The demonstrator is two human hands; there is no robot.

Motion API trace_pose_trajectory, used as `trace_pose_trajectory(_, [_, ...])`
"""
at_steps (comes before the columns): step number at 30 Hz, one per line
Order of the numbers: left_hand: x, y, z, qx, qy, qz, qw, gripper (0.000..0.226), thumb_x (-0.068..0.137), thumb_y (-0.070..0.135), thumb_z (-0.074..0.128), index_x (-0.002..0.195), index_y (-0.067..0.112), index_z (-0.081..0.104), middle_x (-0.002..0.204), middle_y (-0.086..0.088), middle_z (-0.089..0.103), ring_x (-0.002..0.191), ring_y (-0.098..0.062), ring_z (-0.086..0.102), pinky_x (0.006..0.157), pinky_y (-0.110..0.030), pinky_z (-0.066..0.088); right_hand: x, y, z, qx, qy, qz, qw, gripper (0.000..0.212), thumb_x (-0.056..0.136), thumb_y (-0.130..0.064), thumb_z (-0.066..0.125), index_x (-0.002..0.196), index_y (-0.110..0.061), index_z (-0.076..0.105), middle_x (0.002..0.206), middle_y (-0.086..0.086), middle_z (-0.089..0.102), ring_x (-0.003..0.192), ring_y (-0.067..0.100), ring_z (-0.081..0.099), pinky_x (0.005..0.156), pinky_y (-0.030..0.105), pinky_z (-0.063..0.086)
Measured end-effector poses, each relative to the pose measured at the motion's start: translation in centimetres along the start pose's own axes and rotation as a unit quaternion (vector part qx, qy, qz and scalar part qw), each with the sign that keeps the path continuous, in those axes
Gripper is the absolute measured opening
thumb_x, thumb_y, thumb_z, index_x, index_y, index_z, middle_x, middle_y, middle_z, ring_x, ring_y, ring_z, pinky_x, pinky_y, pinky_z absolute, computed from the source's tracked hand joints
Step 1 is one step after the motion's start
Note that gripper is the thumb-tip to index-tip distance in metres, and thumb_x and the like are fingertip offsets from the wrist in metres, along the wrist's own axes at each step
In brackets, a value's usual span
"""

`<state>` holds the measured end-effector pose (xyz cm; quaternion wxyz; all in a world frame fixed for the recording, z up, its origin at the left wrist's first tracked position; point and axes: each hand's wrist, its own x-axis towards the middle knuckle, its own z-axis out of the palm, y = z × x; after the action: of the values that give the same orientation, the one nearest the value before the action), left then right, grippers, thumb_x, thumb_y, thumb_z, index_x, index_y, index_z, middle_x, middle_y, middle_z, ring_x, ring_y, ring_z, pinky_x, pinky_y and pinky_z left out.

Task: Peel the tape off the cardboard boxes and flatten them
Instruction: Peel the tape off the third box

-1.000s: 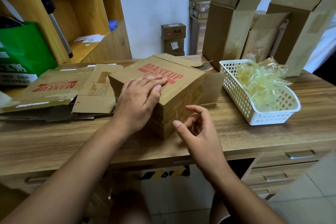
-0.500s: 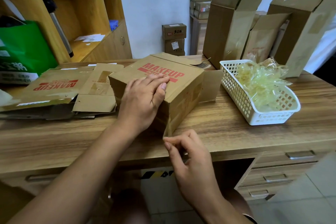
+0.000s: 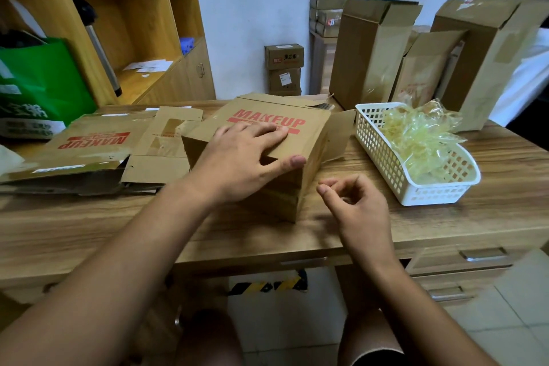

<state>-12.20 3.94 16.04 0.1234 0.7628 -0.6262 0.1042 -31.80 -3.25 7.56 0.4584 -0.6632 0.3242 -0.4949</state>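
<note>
Currently the MAKEUP box [image 3: 313, 132] stands unflattened, flattened cardboard [image 3: 89, 142] left of it, peeled tape [image 3: 421, 140] right of it; left hand [image 3: 237, 163] presses flat atop it; right hand [image 3: 356, 205] hovers beside it, loosely curled, empty.

The cardboard box [image 3: 297, 140] in the middle is plain brown, with "MAKEUP" printed in red capitals on top above a red bar. The flattened boxes [image 3: 89, 142] on the left are the same brown and carry the same red lettering, upside down. The basket [image 3: 383, 157] on the right is white, its walls a grid of square holes. The wad of tape [image 3: 421, 137] in it is pale yellow and translucent. The tabletop [image 3: 445, 223] is light brown with streaky wood grain. At far left is a bright green bag [image 3: 44, 83] with white print. Below the near edge runs a black-and-yellow striped strip [image 3: 267, 287]. The far wall [image 3: 252, 9] is pale bluish white.
</note>
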Motion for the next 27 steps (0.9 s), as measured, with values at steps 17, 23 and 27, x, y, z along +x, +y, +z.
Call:
trace_pose_trajectory(17, [-0.4,1.2,0.9,-0.016,0.060,-0.047,0.997,0.081,0.078,0.088,0.030,0.144,0.045,0.046,0.154,0.016,0.043,0.145,-0.011,0.034,0.117,-0.039,0.027,-4.2,1.0,0.6,0.013,-0.033,-0.070,0.997,0.025,0.094,-0.007,0.067,0.099,-0.031,0.071,0.097,-0.010,0.073,0.095,0.013,0.070,0.081,0.035,0.059])
trace_pose_trajectory(23, [-0.6,2.1,1.0,0.000,0.080,-0.063,0.995,0.084,0.077,0.090,0.025,0.143,0.043,0.048,0.152,0.013,0.046,0.143,-0.013,0.038,0.115,-0.039,0.028,-5.0,1.0,1.6,-0.048,-0.025,-0.119,0.991,0.021,0.093,-0.010,0.061,0.101,-0.029,0.068,0.098,-0.015,0.070,0.099,0.011,0.068,0.082,0.023,0.054])
trace_pose_trajectory(27, [-0.7,2.8,1.3,0.027,0.087,-0.072,0.993,0.083,0.079,0.089,0.023,0.144,0.042,0.047,0.151,0.012,0.048,0.143,-0.015,0.040,0.114,-0.042,0.030,-4.9,0.4,1.9,-0.052,-0.023,-0.114,0.992,0.018,0.093,-0.017,0.060,0.105,-0.030,0.066,0.099,-0.016,0.067,0.101,0.011,0.067,0.084,0.025,0.054])
